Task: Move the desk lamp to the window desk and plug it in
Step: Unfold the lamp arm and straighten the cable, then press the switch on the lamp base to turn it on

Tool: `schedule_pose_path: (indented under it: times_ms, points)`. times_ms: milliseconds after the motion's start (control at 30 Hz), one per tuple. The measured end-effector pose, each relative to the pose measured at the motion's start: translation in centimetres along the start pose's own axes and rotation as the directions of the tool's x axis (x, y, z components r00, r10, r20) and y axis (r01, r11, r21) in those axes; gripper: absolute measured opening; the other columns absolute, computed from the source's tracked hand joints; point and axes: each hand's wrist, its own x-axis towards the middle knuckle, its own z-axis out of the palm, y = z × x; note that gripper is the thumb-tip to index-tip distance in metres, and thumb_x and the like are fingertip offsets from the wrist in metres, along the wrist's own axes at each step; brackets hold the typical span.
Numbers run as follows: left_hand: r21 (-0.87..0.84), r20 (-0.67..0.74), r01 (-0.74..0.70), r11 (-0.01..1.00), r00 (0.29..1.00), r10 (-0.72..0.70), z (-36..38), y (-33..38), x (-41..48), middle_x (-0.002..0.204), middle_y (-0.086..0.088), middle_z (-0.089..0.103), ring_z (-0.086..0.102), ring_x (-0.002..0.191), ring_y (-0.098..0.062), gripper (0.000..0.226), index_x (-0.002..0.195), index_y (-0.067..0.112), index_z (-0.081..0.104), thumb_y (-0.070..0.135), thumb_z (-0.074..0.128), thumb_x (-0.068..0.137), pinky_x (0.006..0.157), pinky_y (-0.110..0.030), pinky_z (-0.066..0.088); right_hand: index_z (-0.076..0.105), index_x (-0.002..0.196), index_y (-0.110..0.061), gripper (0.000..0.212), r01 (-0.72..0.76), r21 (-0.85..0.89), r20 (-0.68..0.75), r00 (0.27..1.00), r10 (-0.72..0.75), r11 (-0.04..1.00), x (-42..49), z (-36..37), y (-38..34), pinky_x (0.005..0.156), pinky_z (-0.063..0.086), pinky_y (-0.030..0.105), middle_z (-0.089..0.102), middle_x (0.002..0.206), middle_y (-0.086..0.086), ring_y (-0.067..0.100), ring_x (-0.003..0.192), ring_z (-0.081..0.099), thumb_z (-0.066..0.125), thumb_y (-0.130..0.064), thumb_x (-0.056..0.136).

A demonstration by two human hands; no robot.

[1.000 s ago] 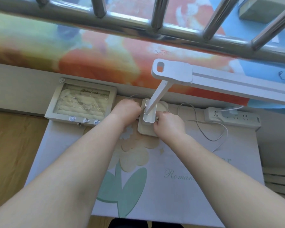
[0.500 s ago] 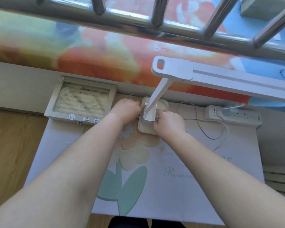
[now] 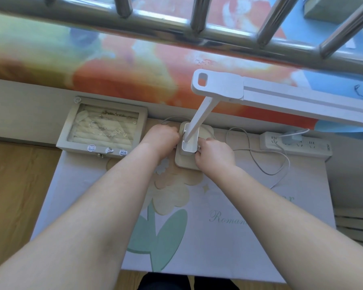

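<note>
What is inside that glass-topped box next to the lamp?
Through the lid of the box you can see pale padded rows holding small silvery jewellery, likely rings and earrings. Glare blurs the pieces, and anything beneath the padding is hidden.

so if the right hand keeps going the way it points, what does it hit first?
The right hand points up-left and already sits against the desk lamp at its stem foot, so that comes first. Beyond it is the left hand, probably; depth unclear.
</note>
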Motion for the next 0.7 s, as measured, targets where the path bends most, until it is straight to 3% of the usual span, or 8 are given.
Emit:
schedule_pose_path:
  times_ms: [133,200,300,367,533,600,700]
  points:
    - [-0.199,-0.003,0.119,0.973,0.993,-0.122,0.0,0.4,0.0,0.1,-0.01,0.059,0.06,0.091,-0.032,0.021,0.097,0.008,0.062,-0.002,0.051,0.082,0.059,-0.033,0.037,0.059,0.116,-0.016,0.031,0.002,0.012,0.02,1.0,-0.002,1.0,-0.5,-0.2,0.1,0.059,0.036,0.033,0.059,0.1,0.01,0.038,0.09,0.059,0.044,-0.017,0.088]
    - [-0.381,0.002,0.214,0.899,0.973,-0.231,0.0,0.7,-0.2,0.101,-0.011,0.058,0.059,0.091,-0.033,0.015,0.092,0.009,0.06,0.003,0.049,0.084,0.061,-0.034,0.037,0.058,0.116,-0.016,0.032,-0.003,0.041,0.03,1.0,0.002,0.999,-0.7,-0.3,0.1,0.06,0.037,0.033,0.059,0.101,0.01,0.037,0.092,0.059,0.045,-0.014,0.087]
    - [-0.672,0.035,0.324,0.666,0.912,-0.408,-0.3,1.3,-0.6,0.107,-0.012,0.06,0.058,0.095,-0.033,0.012,0.089,0.01,0.058,0.01,0.047,0.085,0.067,-0.035,0.045,0.056,0.116,-0.014,0.032,-0.042,0.156,0.038,0.999,0.037,0.987,-1.2,-0.3,0.4,0.067,0.047,0.037,0.058,0.107,0.01,0.036,0.098,0.058,0.045,-0.01,0.086]
    - [-0.802,0.081,0.341,0.49,0.876,-0.476,-0.7,1.7,-1.2,0.115,-0.01,0.061,0.058,0.102,-0.031,0.028,0.106,0.009,0.062,0.012,0.05,0.082,0.08,-0.037,0.05,0.055,0.123,-0.013,0.037,-0.068,0.222,0.033,0.998,0.062,0.973,-1.5,-0.2,0.8,0.078,0.051,0.04,0.057,0.117,0.01,0.035,0.104,0.057,0.045,-0.009,0.087]
    - [-0.933,0.17,0.314,0.178,0.817,-0.551,-2.3,2.5,-2.7,0.121,-0.002,0.061,0.057,0.108,-0.023,0.048,0.126,0.017,0.057,0.011,0.05,0.079,0.087,-0.032,0.048,0.05,0.13,-0.012,0.045,-0.124,0.252,0.042,0.992,0.117,0.96,-2.2,0.1,2.4,0.085,0.049,0.039,0.054,0.129,0.011,0.035,0.113,0.054,0.044,-0.007,0.085]
    - [-0.942,0.195,0.311,0.122,0.808,-0.556,-2.9,2.9,-2.9,0.118,0.002,0.06,0.057,0.108,-0.019,0.05,0.129,0.02,0.055,0.014,0.051,0.08,0.089,-0.032,0.049,0.048,0.132,-0.013,0.048,-0.142,0.258,0.058,0.99,0.132,0.956,-2.3,0.2,2.9,0.085,0.049,0.04,0.054,0.129,0.012,0.035,0.113,0.054,0.044,-0.007,0.085]
    - [-0.942,0.188,0.309,0.13,0.808,-0.558,-3.8,3.5,-3.0,0.123,0.002,0.059,0.057,0.111,-0.018,0.052,0.132,0.021,0.053,0.018,0.055,0.08,0.09,-0.033,0.049,0.041,0.139,-0.019,0.055,-0.138,0.258,0.088,0.989,0.119,0.956,-2.7,0.3,3.3,0.08,0.048,0.036,0.055,0.128,0.01,0.034,0.111,0.054,0.046,-0.009,0.086]
